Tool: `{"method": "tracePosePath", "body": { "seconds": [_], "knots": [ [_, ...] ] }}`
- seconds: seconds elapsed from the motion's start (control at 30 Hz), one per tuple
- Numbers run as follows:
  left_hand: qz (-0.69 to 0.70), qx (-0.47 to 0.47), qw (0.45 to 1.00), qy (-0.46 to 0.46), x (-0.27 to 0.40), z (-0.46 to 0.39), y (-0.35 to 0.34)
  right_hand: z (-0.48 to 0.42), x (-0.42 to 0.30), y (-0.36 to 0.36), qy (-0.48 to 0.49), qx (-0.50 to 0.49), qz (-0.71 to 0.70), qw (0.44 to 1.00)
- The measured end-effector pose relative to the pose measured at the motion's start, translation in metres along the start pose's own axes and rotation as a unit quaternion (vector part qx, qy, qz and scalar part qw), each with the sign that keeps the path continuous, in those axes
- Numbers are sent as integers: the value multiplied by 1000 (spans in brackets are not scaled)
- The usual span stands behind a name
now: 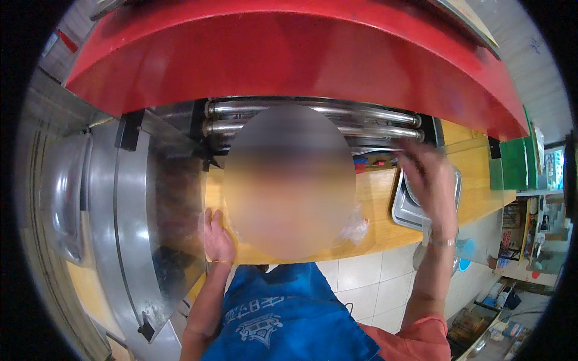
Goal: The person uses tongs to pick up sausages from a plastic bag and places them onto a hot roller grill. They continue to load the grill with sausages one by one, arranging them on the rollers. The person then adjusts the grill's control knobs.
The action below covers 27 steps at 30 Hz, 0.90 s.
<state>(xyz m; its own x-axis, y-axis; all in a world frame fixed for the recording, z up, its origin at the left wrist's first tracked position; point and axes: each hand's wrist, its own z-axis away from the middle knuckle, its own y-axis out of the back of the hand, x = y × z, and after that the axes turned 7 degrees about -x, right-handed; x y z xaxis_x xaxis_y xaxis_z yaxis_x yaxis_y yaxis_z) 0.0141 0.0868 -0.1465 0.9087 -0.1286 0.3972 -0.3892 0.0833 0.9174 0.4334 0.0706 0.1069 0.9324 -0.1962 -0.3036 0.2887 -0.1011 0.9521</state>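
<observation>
My left hand (218,240) rests with spread fingers near the front left edge of the wooden counter (379,198), beside a transparent panel; I see nothing held in it. My right hand (426,180) is raised over the right side of the counter and blurred, so its grip is unclear. Behind and partly below it lies a rectangular stainless steel tray (402,212) with a round metal dish in it. A crumpled clear plastic bag (356,228) lies near the front edge. A large blurred oval hides the middle of the counter.
Shiny metal tubes (384,131) run along the counter's back beneath a red overhanging panel (289,54). Stainless steel equipment (131,203) stands at the left. A green box (515,162) is at the right, and a blue bucket (465,252) is beyond the right forearm.
</observation>
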Motion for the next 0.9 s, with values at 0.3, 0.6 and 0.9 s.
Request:
{"method": "tracePosePath", "body": {
  "seconds": [0.3,0.6,0.9],
  "knots": [
    [-56,14,998,-23,0,-4,-2,65,-57,-110,228,-172,205,936],
    [-67,-2,998,-9,-1,-2,-5,59,-59,-136,267,-122,194,936],
    [-25,-6,999,-19,4,-3,2,108,2,-134,68,-124,-198,970]
  ]
}}
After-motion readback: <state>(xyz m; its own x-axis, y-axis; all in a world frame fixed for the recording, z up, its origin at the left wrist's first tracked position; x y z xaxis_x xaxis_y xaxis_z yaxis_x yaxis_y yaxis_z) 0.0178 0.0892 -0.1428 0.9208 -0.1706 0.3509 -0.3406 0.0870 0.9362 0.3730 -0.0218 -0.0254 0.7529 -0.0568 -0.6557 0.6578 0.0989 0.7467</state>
